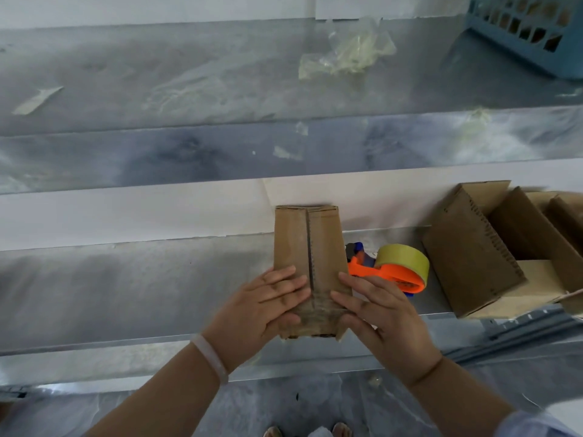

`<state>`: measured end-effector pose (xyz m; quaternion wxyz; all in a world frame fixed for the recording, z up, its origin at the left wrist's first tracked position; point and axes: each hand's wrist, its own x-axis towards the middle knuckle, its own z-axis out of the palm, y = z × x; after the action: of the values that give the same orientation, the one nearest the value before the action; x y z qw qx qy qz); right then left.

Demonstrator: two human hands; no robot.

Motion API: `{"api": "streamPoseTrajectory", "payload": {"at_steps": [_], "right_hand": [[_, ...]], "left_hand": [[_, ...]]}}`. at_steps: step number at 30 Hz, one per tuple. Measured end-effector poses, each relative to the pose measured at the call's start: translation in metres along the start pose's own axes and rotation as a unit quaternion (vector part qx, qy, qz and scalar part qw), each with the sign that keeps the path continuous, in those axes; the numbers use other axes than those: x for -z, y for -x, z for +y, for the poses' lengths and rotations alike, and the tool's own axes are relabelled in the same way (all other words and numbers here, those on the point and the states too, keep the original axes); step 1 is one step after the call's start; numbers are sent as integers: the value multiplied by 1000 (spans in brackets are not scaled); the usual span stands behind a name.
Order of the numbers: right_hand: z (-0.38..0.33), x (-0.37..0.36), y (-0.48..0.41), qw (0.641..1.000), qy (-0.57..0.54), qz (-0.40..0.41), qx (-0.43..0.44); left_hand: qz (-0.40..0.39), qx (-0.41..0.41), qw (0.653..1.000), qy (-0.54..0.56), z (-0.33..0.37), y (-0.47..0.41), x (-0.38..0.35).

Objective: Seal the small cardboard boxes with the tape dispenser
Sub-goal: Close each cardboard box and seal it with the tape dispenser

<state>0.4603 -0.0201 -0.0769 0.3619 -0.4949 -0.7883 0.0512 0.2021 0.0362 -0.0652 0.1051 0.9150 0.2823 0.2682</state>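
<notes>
Currently pressing, left grip (268,305) and right grip (383,315) flat-fingered and clasping nothing, on flaps of box (307,244) at near worktop (126,294) edge. Probably light, stiff, dentable; best taken by side walls. Just beyond, rightward: tape dispenser (396,269), untouched.

You have a single view: the camera on your head looks forward and steeply down, close over the box (307,247) at the shelf (126,279) edge, wide enough to catch the basket (566,56) top right.
</notes>
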Motion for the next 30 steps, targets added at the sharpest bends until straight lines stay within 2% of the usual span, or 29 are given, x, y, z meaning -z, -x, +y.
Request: {"api": "streamPoseTrajectory", "payload": {"at_steps": [4,7,11,13,16,21,23,27,30], "right_hand": [[5,6,-2,999,-11,-39,15],[0,7,-6,999,-35,-24,-10],[-11,7,-8,993,-104,10,-64],[-17,0,-10,987,-133,14,-85],[-17,-8,-12,990,-117,21,-78],[-8,-3,-6,993,-112,-13,-47],[-11,-2,-5,991,-117,-22,-54],[-26,1,-2,972,-172,-46,-156],[-47,-4,-5,921,-283,16,-268]], "left_hand": [[-22,-27,999,15,-6,-2,5],[-8,17,999,40,-2,-2,5],[59,87,991,85,5,4,5],[68,73,993,69,5,4,1],[60,49,994,73,1,4,0],[-19,-45,996,76,-18,7,11],[-29,-50,995,78,-21,7,12],[-13,28,991,134,-7,12,11],[82,136,972,175,16,13,5]]}}
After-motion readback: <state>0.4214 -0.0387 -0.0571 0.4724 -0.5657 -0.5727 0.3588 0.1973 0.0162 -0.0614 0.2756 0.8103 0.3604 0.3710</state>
